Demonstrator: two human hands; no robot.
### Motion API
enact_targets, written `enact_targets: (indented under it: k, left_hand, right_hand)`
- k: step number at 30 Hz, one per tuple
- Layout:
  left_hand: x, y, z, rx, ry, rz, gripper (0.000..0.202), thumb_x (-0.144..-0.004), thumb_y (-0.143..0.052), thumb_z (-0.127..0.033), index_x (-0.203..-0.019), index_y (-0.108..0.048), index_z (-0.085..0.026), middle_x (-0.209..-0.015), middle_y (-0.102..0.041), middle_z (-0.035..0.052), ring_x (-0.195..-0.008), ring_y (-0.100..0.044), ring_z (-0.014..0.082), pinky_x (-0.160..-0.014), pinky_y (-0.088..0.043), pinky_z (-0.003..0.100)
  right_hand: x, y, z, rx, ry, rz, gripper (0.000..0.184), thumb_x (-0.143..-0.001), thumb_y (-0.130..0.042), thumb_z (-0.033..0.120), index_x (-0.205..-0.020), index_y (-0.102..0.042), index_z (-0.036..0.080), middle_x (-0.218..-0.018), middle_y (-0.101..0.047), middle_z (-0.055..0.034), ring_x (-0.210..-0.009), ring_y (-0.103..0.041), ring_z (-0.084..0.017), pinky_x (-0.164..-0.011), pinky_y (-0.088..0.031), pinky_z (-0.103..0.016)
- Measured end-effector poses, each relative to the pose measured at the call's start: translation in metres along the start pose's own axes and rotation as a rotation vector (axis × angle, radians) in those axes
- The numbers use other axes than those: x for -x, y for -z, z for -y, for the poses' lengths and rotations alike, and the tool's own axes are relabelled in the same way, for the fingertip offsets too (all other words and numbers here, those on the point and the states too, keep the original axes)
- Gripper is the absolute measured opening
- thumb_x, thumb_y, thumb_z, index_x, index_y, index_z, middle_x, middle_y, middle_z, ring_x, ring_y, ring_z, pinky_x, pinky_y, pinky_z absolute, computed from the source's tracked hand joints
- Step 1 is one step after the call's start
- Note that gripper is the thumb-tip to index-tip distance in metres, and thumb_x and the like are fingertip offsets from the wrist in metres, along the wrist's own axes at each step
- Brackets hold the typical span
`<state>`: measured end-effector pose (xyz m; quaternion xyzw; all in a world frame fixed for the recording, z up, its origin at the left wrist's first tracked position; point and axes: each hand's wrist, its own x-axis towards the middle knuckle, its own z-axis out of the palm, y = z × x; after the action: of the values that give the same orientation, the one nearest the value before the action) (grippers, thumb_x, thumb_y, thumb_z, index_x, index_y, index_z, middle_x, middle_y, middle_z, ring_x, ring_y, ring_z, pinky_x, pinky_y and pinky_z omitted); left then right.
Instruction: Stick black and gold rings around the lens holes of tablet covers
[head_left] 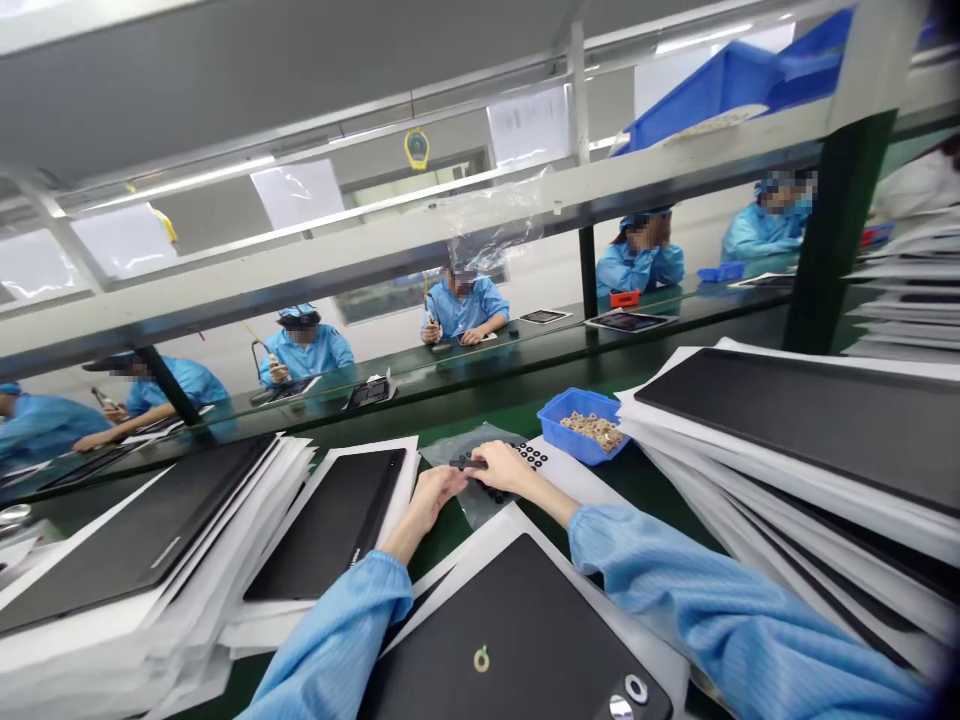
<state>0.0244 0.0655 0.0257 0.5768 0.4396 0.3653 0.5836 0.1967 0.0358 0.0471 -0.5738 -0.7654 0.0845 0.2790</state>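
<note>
My right hand (504,467) is closed on a slim dark piece (469,464), too small to tell its kind. My left hand (433,497) meets it there, fingers pinched together just below that piece; what they hold, if anything, is hidden. Under and behind the hands lie a clear plastic bag (474,438) and several small black rings (534,456) on a white sheet. Nearest to me, below both forearms, a dark tablet (517,625) lies back up on white sheets. A small tan ring (481,658) with a green mark rests on its back, near the round camera parts.
A blue bin (576,420) of tan rings stands beyond my right hand. Tablets interleaved with white sheets are stacked at left (142,540) and right (810,420); another tablet (330,520) lies beside the left stack. A shelf crosses above. Several co-workers sit across the bench.
</note>
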Motion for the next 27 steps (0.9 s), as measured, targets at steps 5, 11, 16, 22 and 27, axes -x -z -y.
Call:
enact_targets:
  k: [5, 11, 16, 22, 27]
  left_hand:
    - [0.002, -0.003, 0.001, 0.024, -0.002, 0.063, 0.029, -0.092, -0.058, -0.031, -0.115, -0.057, -0.013, -0.112, -0.060, 0.0089, -0.095, -0.062, 0.0197, -0.081, -0.054, 0.038]
    - [0.005, -0.006, 0.001, -0.004, 0.025, 0.114, 0.028, -0.092, -0.058, -0.030, -0.114, -0.058, -0.013, -0.111, -0.060, 0.0084, -0.093, -0.062, 0.0191, -0.080, -0.054, 0.038]
    - [0.005, -0.008, 0.000, -0.010, 0.035, 0.125, 0.028, -0.092, -0.058, -0.030, -0.113, -0.058, -0.013, -0.109, -0.061, 0.0082, -0.091, -0.062, 0.0184, -0.078, -0.054, 0.036]
    - [0.007, -0.008, 0.002, 0.026, 0.011, 0.126, 0.028, -0.092, -0.058, -0.031, -0.113, -0.058, -0.013, -0.110, -0.061, 0.0081, -0.092, -0.062, 0.0185, -0.078, -0.054, 0.037]
    - [0.005, -0.009, 0.004, 0.050, 0.002, 0.123, 0.029, -0.092, -0.058, -0.031, -0.115, -0.057, -0.013, -0.111, -0.061, 0.0083, -0.092, -0.062, 0.0188, -0.079, -0.054, 0.037]
  right_hand:
    - [-0.001, 0.002, -0.001, 0.020, 0.041, -0.008, 0.022, -0.090, -0.059, 0.035, -0.095, -0.064, 0.014, -0.091, -0.066, -0.0036, -0.086, -0.063, -0.017, -0.079, -0.052, -0.037]
    - [-0.005, -0.007, -0.012, -0.003, 0.000, -0.078, 0.024, -0.093, -0.055, 0.035, -0.095, -0.063, 0.012, -0.089, -0.065, -0.0027, -0.077, -0.063, -0.015, -0.072, -0.053, -0.033]
    - [-0.003, -0.015, -0.014, -0.010, 0.018, -0.155, 0.021, -0.092, -0.056, 0.031, -0.102, -0.061, 0.013, -0.097, -0.064, -0.0048, -0.086, -0.063, -0.016, -0.078, -0.053, -0.036]
    - [0.002, -0.011, -0.010, -0.032, 0.184, -0.098, 0.007, -0.084, -0.062, 0.018, -0.089, -0.065, 0.014, -0.084, -0.065, -0.0023, -0.081, -0.061, -0.016, -0.076, -0.049, -0.032]
    - [0.002, -0.007, -0.009, -0.074, 0.218, -0.070, 0.007, -0.077, -0.065, 0.016, -0.083, -0.068, 0.018, -0.076, -0.068, -0.0012, -0.072, -0.062, -0.015, -0.069, -0.045, -0.024]
